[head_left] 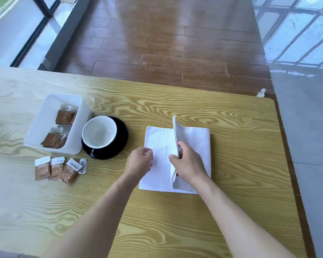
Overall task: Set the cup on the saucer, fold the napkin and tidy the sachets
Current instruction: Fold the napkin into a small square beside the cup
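Note:
A white napkin [159, 146] lies flat on the wooden table [241, 164], right of centre. My right hand [188, 162] pinches a raised flap of it that stands upright along the middle. My left hand [140, 162] rests on the napkin's left edge with its fingers curled there. A black cup with a white inside [99, 131] sits on a black saucer [122, 135] to the left. Several brown sachets [59, 168] lie loose on the table in front of a white box [45, 116], which holds several more sachets [65, 117].
The table's far edge and its rounded right corner border a brown wooden floor [166, 43]. A small white bottle top [261, 92] shows just beyond the far right corner. Glass panels stand at the left and right.

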